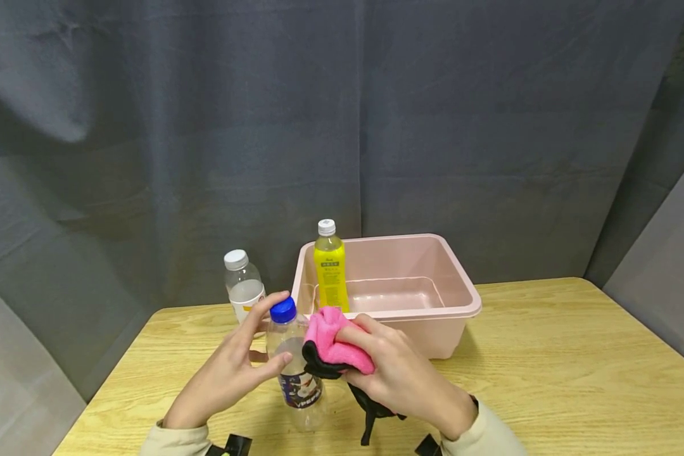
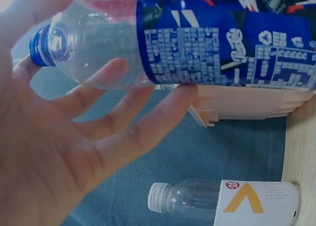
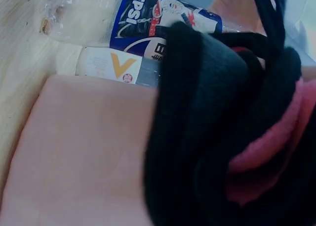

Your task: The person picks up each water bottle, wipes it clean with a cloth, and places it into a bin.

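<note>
A clear Pepsi bottle [image 1: 301, 387] with a blue cap [image 1: 283, 310] and a blue printed label stands upright near the front of the table. My left hand [image 1: 236, 361] holds its upper part, thumb on one side and fingers spread around the other, the index finger up by the cap. In the left wrist view, fingers of that hand lie along the bottle shoulder and label [image 2: 227, 43]. My right hand [image 1: 396, 364] grips a bunched pink and black cloth [image 1: 333, 335] against the bottle's right side. Black folds of the cloth [image 3: 212, 97] fill much of the right wrist view.
Behind the hands stands a pale pink plastic basin [image 1: 450, 323]. A yellow-labelled bottle [image 1: 330, 272] with a white cap stands inside its left end. Left of the basin is another clear bottle [image 1: 245, 285], white-capped and white-labelled. A dark curtain [image 1: 490, 139] hangs behind the wooden table [image 1: 558, 367].
</note>
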Motion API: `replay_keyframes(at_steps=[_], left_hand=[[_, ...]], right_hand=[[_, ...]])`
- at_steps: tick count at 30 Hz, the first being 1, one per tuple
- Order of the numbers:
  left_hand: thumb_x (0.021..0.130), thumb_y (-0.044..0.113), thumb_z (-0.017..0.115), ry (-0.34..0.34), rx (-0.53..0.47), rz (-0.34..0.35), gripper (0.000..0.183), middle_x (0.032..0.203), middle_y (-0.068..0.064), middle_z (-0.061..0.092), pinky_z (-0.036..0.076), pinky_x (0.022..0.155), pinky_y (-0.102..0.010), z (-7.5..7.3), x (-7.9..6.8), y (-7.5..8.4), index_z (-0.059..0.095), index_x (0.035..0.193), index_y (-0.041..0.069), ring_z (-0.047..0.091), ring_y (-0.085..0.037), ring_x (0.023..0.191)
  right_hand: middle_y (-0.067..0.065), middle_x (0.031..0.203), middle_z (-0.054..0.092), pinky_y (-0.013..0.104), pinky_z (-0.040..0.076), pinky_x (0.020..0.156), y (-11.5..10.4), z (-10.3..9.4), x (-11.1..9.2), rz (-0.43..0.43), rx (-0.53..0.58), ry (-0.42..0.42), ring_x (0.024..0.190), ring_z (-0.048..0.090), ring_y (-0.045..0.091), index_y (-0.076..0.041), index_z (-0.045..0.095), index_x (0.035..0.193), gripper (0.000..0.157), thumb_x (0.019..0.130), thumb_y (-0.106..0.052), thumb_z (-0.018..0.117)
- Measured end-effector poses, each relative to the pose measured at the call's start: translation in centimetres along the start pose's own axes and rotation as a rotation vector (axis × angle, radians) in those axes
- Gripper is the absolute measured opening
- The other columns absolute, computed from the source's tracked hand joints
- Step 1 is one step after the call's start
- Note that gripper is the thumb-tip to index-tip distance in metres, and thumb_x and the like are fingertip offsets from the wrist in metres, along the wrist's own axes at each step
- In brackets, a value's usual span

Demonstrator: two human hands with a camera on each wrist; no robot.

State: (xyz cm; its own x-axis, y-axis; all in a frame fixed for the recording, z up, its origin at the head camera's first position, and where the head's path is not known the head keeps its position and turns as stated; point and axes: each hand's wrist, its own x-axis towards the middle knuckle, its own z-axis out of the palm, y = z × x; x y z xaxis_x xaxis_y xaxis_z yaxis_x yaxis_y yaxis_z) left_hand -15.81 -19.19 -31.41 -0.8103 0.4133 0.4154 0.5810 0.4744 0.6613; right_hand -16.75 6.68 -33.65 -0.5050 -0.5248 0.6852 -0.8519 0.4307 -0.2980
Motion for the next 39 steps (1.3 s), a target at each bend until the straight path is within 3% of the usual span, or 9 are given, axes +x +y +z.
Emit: replay_keyframes(at_steps=[6, 9, 12, 17, 21, 24, 29, 34, 39], left_hand=[[0.093, 0.011, 0.073, -0.019, -0.001, 0.006, 0.071, 0.138, -0.023, 0.052, 0.062, 0.074, -0.037, -0.1, -0.1, 0.0, 0.033, 0.15, 0.023, 0.059, -0.043, 0.116], [0.094, 0.011, 0.073, -0.029, -0.005, 0.009, 0.07, 0.139, -0.024, 0.05, 0.062, 0.074, -0.038, -0.1, -0.2, -0.1, 0.033, 0.15, 0.023, 0.058, -0.045, 0.117], [0.095, 0.012, 0.073, -0.039, -0.012, 0.008, 0.07, 0.14, -0.025, 0.049, 0.062, 0.074, -0.037, -0.1, -0.2, -0.1, 0.032, 0.15, 0.023, 0.058, -0.046, 0.118], [0.095, 0.012, 0.073, -0.042, -0.017, 0.004, 0.07, 0.141, -0.025, 0.049, 0.062, 0.073, -0.036, -0.1, -0.2, -0.1, 0.032, 0.15, 0.022, 0.057, -0.046, 0.119], [0.095, 0.011, 0.072, -0.045, -0.023, 0.011, 0.07, 0.141, -0.026, 0.048, 0.062, 0.073, -0.037, 0.0, -0.1, 0.0, 0.031, 0.15, 0.022, 0.057, -0.047, 0.119], [0.095, 0.01, 0.072, -0.048, -0.029, 0.016, 0.07, 0.14, -0.026, 0.049, 0.062, 0.074, -0.038, 0.0, -0.1, 0.0, 0.031, 0.15, 0.023, 0.057, -0.047, 0.119], [0.095, 0.01, 0.072, -0.047, -0.028, 0.021, 0.071, 0.138, -0.027, 0.053, 0.062, 0.074, -0.037, 0.0, 0.0, 0.0, 0.03, 0.15, 0.022, 0.059, -0.046, 0.118], [0.094, 0.009, 0.072, -0.042, -0.023, 0.038, 0.07, 0.135, -0.026, 0.055, 0.062, 0.073, -0.035, 0.0, 0.0, -0.1, 0.03, 0.15, 0.021, 0.059, -0.045, 0.117], [0.093, 0.007, 0.072, -0.036, -0.025, 0.066, 0.071, 0.133, -0.024, 0.058, 0.061, 0.073, -0.033, 0.0, 0.0, -0.2, 0.032, 0.149, 0.022, 0.06, -0.044, 0.117]], right_hand=[[-0.009, 0.088, 0.056, 0.024, 0.049, 0.069, 1.2, 1.7, -0.8, 0.197, 0.021, -0.355, 0.078, 0.053, 0.007, -0.018, 0.071, 0.106, 0.036, 0.075, -0.01, 0.088], [-0.007, 0.086, 0.057, 0.026, 0.049, 0.069, 1.9, 3.4, -1.7, 0.218, -0.069, -0.522, 0.077, 0.053, 0.008, -0.019, 0.07, 0.103, 0.037, 0.072, -0.011, 0.089], [-0.008, 0.085, 0.057, 0.027, 0.048, 0.069, 2.3, 4.6, -2.4, 0.199, -0.157, -0.61, 0.077, 0.053, 0.007, -0.022, 0.069, 0.098, 0.037, 0.068, -0.01, 0.087], [-0.008, 0.084, 0.056, 0.028, 0.047, 0.068, 2.5, 4.9, -2.6, 0.19, -0.192, -0.62, 0.076, 0.052, 0.007, -0.023, 0.068, 0.094, 0.036, 0.066, -0.009, 0.086], [-0.007, 0.084, 0.057, 0.029, 0.049, 0.067, 2.3, 4.0, -2.3, 0.162, -0.216, -0.592, 0.075, 0.055, 0.01, -0.023, 0.07, 0.098, 0.037, 0.069, -0.011, 0.088], [-0.005, 0.084, 0.056, 0.027, 0.048, 0.064, 2.0, 2.8, -1.7, 0.14, -0.21, -0.52, 0.071, 0.055, 0.011, -0.022, 0.071, 0.103, 0.038, 0.071, -0.012, 0.09], [-0.006, 0.086, 0.054, 0.023, 0.044, 0.056, 1.0, 0.6, -0.7, 0.035, -0.166, -0.282, 0.066, 0.051, 0.009, -0.021, 0.07, 0.104, 0.038, 0.072, -0.008, 0.087], [-0.002, 0.1, 0.06, 0.029, 0.053, 0.065, 0.1, -0.5, -0.1, -0.053, -0.124, -0.014, 0.075, 0.059, 0.013, -0.017, 0.069, 0.111, 0.046, 0.071, -0.002, 0.084], [0.003, 0.107, 0.062, 0.032, 0.055, 0.075, -0.3, -0.5, 0.4, -0.066, 0.047, 0.171, 0.087, 0.062, 0.017, -0.01, 0.067, 0.119, 0.054, 0.07, 0.009, 0.08]])
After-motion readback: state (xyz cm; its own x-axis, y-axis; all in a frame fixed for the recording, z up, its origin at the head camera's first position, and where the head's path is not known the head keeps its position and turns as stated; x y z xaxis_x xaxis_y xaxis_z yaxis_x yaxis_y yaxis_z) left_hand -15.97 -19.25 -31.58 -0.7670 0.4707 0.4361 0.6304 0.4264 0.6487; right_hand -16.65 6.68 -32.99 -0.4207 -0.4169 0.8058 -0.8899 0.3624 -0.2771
